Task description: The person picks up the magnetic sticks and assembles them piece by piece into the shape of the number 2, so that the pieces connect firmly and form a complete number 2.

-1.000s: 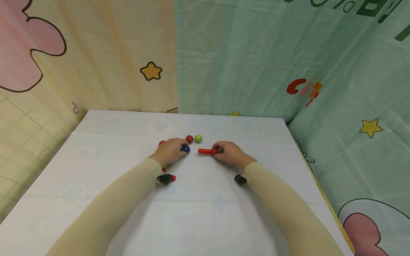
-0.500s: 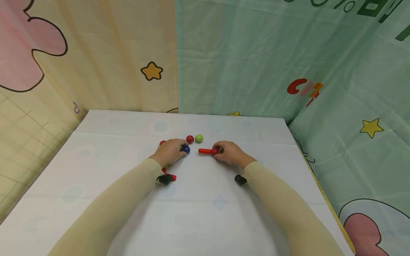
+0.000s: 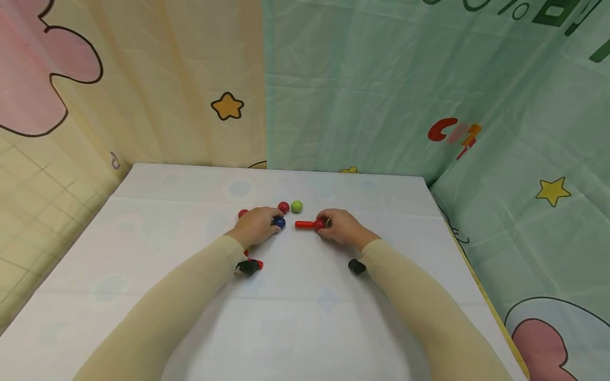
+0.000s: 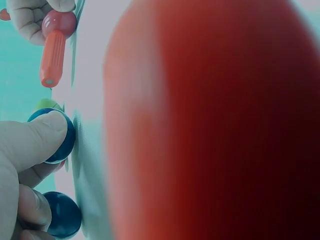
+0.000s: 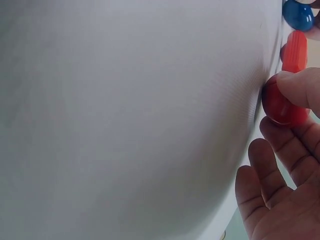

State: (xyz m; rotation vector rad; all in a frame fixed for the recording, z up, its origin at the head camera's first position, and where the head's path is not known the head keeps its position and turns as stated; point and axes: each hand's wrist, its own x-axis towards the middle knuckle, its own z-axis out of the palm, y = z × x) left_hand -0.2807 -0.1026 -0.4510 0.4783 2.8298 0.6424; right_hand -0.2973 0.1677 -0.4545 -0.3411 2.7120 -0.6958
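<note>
My left hand [image 3: 256, 227] pinches a dark blue ball [image 3: 279, 223] between thumb and fingers, just above or on the white tabletop. In the left wrist view a second blue ball [image 4: 64, 215] sits against the curled lower fingers. My right hand [image 3: 344, 227] pinches a red ball [image 3: 319, 225], from which a ridged red stick [image 3: 304, 225] points left toward the blue ball. A small gap separates stick and blue ball. In the right wrist view the other right-hand fingers [image 5: 265, 165] are spread loosely below the red ball [image 5: 279, 102].
Behind the hands lie a red ball [image 3: 283, 207] and a green ball [image 3: 297, 206]. Another red ball [image 3: 243, 213] shows beyond my left hand. Red pieces [image 3: 257, 264] lie partly hidden by my left wrist. A large blurred red shape [image 4: 200, 120] fills much of the left wrist view.
My left hand and its blue ball have shifted slightly right, narrowing the gap to the red stick. The right hand keeps its pinch almost in place.
</note>
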